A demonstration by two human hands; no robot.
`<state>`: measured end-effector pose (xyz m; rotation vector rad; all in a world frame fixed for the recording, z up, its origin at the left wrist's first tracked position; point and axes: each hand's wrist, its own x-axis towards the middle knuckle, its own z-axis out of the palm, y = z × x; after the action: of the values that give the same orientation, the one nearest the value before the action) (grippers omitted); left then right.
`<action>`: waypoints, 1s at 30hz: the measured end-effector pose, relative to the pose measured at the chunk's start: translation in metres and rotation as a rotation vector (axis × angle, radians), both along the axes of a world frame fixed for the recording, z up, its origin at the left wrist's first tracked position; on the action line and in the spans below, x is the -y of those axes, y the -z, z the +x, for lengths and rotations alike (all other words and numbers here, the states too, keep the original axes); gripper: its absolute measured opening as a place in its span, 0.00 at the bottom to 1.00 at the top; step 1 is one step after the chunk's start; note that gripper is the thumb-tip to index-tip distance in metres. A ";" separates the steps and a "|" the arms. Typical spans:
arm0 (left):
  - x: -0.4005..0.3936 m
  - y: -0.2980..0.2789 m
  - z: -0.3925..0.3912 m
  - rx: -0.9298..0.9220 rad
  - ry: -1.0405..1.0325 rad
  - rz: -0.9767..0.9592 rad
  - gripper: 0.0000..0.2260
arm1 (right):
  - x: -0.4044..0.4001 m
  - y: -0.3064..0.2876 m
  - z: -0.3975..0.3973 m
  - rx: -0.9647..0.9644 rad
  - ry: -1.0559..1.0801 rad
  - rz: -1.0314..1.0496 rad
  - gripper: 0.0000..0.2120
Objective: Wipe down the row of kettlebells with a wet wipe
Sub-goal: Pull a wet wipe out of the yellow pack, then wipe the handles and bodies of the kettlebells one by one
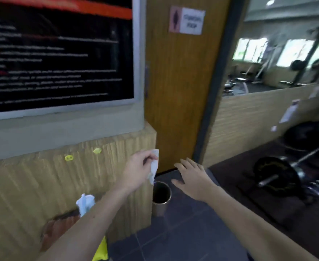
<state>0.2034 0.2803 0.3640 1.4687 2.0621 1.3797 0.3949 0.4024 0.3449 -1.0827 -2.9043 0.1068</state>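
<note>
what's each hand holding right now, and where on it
Left hand pinches a crumpled white wet wipe by its upper end, the rest hanging over the metal bin. Right hand holds nothing.

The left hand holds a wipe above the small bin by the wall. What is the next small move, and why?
Probably let the fingers of the left hand open so the wet wipe drops. It hangs pinched almost directly above the open metal bin on the floor. The right hand is empty and spread beside it. No kettlebells show here, so this looks like disposal.
</note>
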 end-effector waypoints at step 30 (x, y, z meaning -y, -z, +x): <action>-0.398 -0.068 0.712 -0.362 0.958 0.112 0.22 | -0.171 -0.107 0.829 0.107 1.017 0.087 0.40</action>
<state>0.9159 0.6784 0.4317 2.4121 1.0821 0.8609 1.2238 0.5737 0.4517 -2.3882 -2.0350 -0.1156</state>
